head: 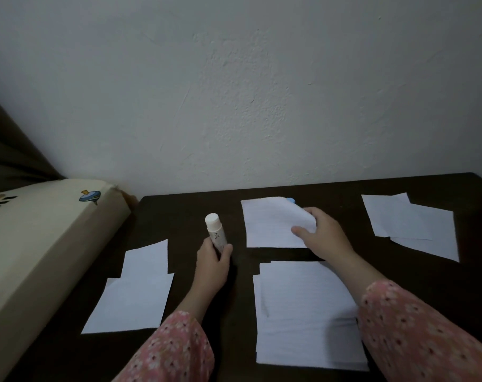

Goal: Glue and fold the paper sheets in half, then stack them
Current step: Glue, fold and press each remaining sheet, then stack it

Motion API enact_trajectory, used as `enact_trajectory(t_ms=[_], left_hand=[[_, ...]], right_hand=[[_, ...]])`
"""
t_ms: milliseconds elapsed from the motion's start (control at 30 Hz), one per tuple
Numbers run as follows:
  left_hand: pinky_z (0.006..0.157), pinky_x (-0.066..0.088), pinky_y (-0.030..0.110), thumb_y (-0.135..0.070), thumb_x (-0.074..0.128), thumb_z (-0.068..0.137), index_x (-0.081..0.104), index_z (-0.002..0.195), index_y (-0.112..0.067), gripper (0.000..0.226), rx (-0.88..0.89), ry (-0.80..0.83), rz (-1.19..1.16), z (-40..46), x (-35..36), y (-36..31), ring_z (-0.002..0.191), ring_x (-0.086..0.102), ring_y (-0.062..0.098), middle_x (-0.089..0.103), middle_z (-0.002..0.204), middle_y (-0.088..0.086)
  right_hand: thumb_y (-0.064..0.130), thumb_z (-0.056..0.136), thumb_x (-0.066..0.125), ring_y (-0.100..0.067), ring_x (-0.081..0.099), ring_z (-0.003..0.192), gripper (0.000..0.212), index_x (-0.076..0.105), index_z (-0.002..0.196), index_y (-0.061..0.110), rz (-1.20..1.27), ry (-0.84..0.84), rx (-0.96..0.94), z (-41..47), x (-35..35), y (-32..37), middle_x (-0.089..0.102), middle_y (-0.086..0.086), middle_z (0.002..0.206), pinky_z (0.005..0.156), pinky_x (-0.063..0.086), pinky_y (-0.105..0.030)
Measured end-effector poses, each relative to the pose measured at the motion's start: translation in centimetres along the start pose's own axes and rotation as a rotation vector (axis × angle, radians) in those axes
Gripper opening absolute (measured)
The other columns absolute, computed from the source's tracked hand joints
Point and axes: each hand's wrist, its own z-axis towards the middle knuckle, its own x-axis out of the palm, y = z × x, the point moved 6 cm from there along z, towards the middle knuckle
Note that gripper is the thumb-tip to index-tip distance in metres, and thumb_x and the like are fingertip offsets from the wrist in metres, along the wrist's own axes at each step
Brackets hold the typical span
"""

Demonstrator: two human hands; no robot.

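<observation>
With the left hand [213,260] gripping the upright glue stick [216,232] and the right hand [321,230] pinching the lifted corner of the sheet [270,224] near the counter's [195,205] back edge, an uneven fold could glue crooked, though whether glue is applied is unclear.

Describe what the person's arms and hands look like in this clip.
Both arms wear long pink sleeves with a small floral print, left sleeve and right sleeve. The left hand and right hand are bare: no gloves, rings or watch visible.
</observation>
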Motion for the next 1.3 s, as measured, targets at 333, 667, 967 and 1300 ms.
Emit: enact_trajectory(t_ms=[333,667,967,1300], left_hand=[[0.092,0.046,0.034,-0.027,0.062,0.090,0.052,0.122,-0.015,0.036,0.029,-0.095,0.060,-2.0,-0.9,-0.3,0.114,0.054,0.020,0.058,0.122,0.004],[0.084,0.041,0.027,-0.026,0.062,0.090,0.054,0.117,-0.013,0.031,0.072,-0.112,0.055,-2.6,-1.1,-0.5,0.108,0.055,0.018,0.060,0.115,0.004],[0.093,0.044,0.032,-0.030,0.060,0.092,0.048,0.131,-0.018,0.043,0.042,-0.006,-0.020,-2.8,-1.8,-0.7,0.116,0.053,0.017,0.056,0.128,0.002],[0.090,0.047,0.042,-0.035,0.054,0.090,0.049,0.119,-0.019,0.034,-0.107,-0.349,0.194,-1.0,-13.2,4.1,0.102,0.056,0.024,0.058,0.115,0.008]], right_hand=[[0.042,0.079,0.073,-0.025,0.030,0.137,0.096,0.011,0.151,0.037,-0.504,0.127,0.107,-5.3,-0.7,-2.3,0.027,-0.004,0.152,0.110,0.033,-0.044],[0.066,0.086,0.050,-0.011,0.018,0.141,0.067,0.035,0.145,0.039,-0.674,0.321,-0.184,-8.4,1.8,-2.3,0.025,0.013,0.153,0.111,0.013,-0.045],[0.058,0.082,0.058,-0.020,0.026,0.139,0.066,0.042,0.142,0.034,-0.818,0.421,-0.164,-7.4,1.7,1.0,0.032,0.004,0.150,0.114,0.014,-0.052],[0.048,0.092,0.055,-0.022,0.045,0.127,0.047,0.050,0.135,0.031,-0.714,0.550,-0.460,-7.2,12.5,12.8,0.048,0.000,0.139,0.107,0.035,-0.046]])
